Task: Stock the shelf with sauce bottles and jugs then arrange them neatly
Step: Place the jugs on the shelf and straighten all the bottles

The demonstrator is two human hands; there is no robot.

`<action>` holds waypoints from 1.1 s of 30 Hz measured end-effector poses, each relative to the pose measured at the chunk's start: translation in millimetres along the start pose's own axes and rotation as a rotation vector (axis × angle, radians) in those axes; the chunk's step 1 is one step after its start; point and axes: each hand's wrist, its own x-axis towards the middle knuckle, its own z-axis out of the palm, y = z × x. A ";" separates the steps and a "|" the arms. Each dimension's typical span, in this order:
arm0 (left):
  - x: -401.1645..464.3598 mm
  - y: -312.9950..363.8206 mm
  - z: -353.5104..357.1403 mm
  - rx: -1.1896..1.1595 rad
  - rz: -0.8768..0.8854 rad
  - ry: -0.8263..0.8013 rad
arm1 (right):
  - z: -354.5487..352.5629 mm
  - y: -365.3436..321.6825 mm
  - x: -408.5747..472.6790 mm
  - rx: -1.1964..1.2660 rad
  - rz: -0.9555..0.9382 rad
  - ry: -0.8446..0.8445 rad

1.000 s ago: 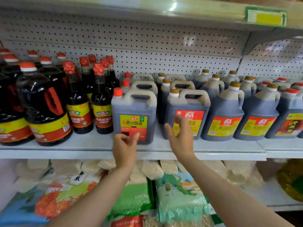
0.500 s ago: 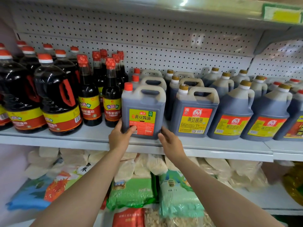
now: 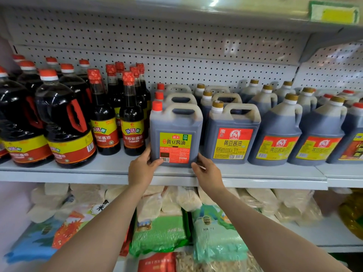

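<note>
Nearest the camera, two bare forearms are seen reaching up from the bottom edge toward a jug [image 3: 175,134] of dark sauce. The left hand [image 3: 141,171] is curled around the jug's lower left corner, with the thumb laid on the front beside the barcode. The right hand [image 3: 208,173] is cupped against the lower right corner, its fingers hidden behind the jug's side, so the jug is held between both hands at its base.

The jug is stood upright at the front edge of the shelf [image 3: 255,173], its long axis vertical. Its yellow and red label is faced toward the camera, the red cap [image 3: 157,106] is at the upper left and the moulded handle runs across the top. It is a boxy, translucent plastic container, darkened by the brown liquid inside.

Just right of the jug, touching or nearly so, a similar jug with a gold cap [image 3: 232,134] is stood, and rounder gold-capped jugs [image 3: 279,138] follow it further right. Just left of the held jug, slim glass-like bottles [image 3: 131,122] with red foil tops are lined up, and beyond them large round bottles [image 3: 66,122] with red handles. More jugs are ranked behind.

The shelf is smooth, pale grey painted metal. Below it, soft plastic bags [image 3: 159,234] of dry goods are piled. Behind everything, a white perforated back panel [image 3: 176,55] is fitted, under an upper shelf carrying a yellow and green price tag [image 3: 334,13].
</note>
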 end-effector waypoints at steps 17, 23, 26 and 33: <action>2.7 -7.3 0.8 -0.011 0.020 0.011 | 4.7 -0.4 2.5 -0.015 0.030 0.047; 3.5 -10.3 2.2 -0.008 0.007 0.015 | 5.6 0.6 3.4 0.006 0.029 0.052; 3.2 -9.4 3.0 -0.026 -0.007 0.020 | 6.2 0.8 4.7 -0.004 0.024 0.050; 4.4 -7.4 4.5 0.041 0.002 0.036 | 9.9 4.7 3.9 0.000 0.020 0.053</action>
